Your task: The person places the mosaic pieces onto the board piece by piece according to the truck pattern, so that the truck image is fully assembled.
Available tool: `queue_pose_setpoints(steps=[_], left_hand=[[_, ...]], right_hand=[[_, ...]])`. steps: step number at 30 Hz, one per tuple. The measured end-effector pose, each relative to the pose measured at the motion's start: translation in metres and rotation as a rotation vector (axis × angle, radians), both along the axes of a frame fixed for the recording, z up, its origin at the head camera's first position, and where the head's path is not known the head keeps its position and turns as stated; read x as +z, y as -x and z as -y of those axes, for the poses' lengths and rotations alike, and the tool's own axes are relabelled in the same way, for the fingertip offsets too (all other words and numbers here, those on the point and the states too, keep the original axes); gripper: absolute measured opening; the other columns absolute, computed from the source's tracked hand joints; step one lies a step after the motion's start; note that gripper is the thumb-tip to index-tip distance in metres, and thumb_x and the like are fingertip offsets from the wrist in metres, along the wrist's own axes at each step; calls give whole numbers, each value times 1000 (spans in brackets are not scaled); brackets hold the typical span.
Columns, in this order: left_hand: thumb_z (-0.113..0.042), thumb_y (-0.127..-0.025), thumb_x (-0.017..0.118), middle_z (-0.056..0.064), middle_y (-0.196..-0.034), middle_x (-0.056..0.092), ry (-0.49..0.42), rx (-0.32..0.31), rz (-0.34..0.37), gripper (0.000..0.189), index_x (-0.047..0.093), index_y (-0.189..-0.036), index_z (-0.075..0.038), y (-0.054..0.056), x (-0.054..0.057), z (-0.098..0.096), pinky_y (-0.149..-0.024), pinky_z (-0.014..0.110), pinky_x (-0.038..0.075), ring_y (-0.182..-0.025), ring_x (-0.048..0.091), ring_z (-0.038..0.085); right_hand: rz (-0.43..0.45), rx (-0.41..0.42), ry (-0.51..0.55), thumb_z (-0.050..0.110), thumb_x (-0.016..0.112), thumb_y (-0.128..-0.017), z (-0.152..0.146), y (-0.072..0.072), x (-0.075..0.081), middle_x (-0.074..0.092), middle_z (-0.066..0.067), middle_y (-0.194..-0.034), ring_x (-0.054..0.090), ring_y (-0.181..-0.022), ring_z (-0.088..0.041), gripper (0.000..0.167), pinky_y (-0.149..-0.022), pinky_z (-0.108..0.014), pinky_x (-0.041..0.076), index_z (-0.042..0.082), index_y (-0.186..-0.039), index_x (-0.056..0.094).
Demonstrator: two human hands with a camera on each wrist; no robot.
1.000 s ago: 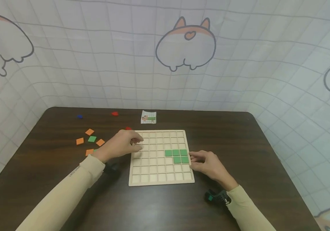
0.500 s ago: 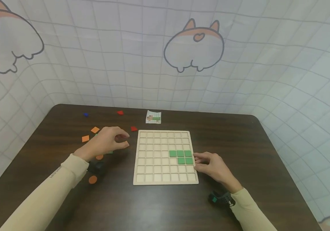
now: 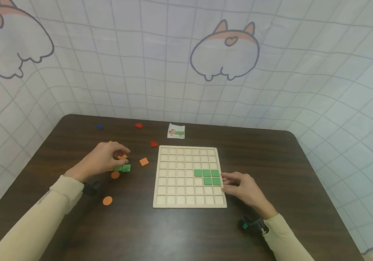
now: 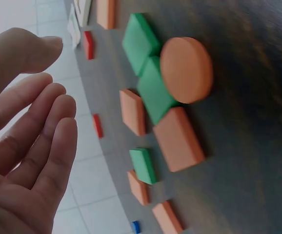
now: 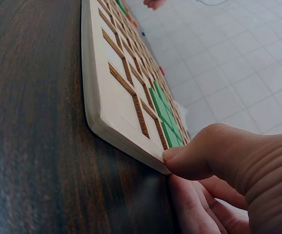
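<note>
A pale wooden grid board (image 3: 176, 190) lies mid-table with several green square tiles (image 3: 207, 173) set in cells at its right side. My right hand (image 3: 246, 190) pinches the board's right edge; in the right wrist view its thumb (image 5: 177, 158) presses on the rim. Over the loose pieces at the left hovers my left hand (image 3: 99, 159), thumb and fingers apart, holding nothing. Below it lie green tiles (image 4: 153, 90), an orange square tile (image 4: 178, 140) and an orange disc (image 4: 186, 69). The hand hides some pieces in the head view.
An orange square (image 3: 144, 161) lies left of the board, another orange disc (image 3: 107, 200) nearer the front. Behind are red pieces (image 3: 154, 144), a blue piece (image 3: 100, 127) and a small printed grid card (image 3: 176, 131). A patterned curtain (image 3: 160, 72) borders the table's back.
My left hand has moved left, from over the board's left edge to above the loose pieces. The right hand stays at the board's right edge. The head view has shifted slightly.
</note>
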State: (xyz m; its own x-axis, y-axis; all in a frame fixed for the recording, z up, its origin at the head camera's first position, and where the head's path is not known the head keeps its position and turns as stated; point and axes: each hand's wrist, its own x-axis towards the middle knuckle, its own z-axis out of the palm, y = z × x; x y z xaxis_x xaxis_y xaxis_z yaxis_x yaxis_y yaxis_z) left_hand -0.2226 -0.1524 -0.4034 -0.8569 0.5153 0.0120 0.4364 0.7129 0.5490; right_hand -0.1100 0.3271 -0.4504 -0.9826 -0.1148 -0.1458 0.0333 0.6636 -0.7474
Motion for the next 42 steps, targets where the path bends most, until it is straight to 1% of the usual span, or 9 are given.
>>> queue_pose_setpoints(steps=[4,9,12,17,22,27,34,38,42], left_hand=[[-18,-91,79,13,-124,74,-3,-8,44,41,70,-127,-2,0,-8,3,-90,46,60,-108,71,30],[-23,-91,79,13,-132,72,-2,13,98,47,68,-132,-5,-2,-17,5,-97,50,58,-119,69,32],[-22,-92,78,12,-131,72,-2,12,106,44,69,-132,-5,-3,-22,6,-96,49,58,-117,70,30],[-18,-92,76,8,-125,74,2,-8,102,37,71,-128,-8,-1,-28,7,-91,42,59,-110,72,22],[-17,-91,77,5,-121,76,8,-25,77,35,73,-125,-8,-1,-33,6,-88,35,58,-105,72,18],[-16,-90,78,6,-120,77,10,-37,70,35,74,-124,-7,-1,-34,2,-87,35,58,-104,73,19],[-16,-91,77,10,-120,76,31,-35,75,34,74,-123,-4,0,-31,-1,-87,42,60,-105,73,23],[-17,-92,76,11,-119,75,49,-33,54,33,74,-122,-3,0,-31,-4,-85,40,60,-104,73,24],[-16,-91,77,11,-116,75,40,-29,26,32,75,-120,-3,0,-32,-7,-83,39,59,-100,73,22]], right_hand=[[5,-7,0,27,79,-90,-2,-1,1,73,-6,-118,70,-107,-19,55,-83,-26,53,10,-140,65],[0,-7,-6,27,78,-91,-2,-1,2,73,-5,-118,69,-107,-18,54,-83,-26,53,11,-140,65],[-3,-4,-1,27,78,-90,-2,-1,2,73,-5,-118,70,-107,-18,54,-84,-26,54,11,-140,65],[4,-6,17,26,79,-90,-2,-1,2,73,-6,-118,70,-107,-18,55,-84,-25,54,10,-140,65],[6,-2,24,27,80,-90,-1,-1,1,72,-6,-119,70,-107,-18,55,-83,-24,54,10,-140,65],[9,-3,14,26,79,-90,0,-1,1,72,-6,-118,70,-106,-17,54,-82,-24,54,10,-140,65],[3,11,12,27,78,-91,-2,0,1,72,-5,-119,70,-107,-18,54,-84,-25,54,11,-141,65],[2,13,17,27,78,-91,-2,1,0,72,-5,-120,71,-107,-18,54,-83,-25,54,11,-141,65],[-3,11,16,26,77,-91,-1,0,0,73,-5,-118,71,-107,-18,52,-81,-24,54,11,-140,66]])
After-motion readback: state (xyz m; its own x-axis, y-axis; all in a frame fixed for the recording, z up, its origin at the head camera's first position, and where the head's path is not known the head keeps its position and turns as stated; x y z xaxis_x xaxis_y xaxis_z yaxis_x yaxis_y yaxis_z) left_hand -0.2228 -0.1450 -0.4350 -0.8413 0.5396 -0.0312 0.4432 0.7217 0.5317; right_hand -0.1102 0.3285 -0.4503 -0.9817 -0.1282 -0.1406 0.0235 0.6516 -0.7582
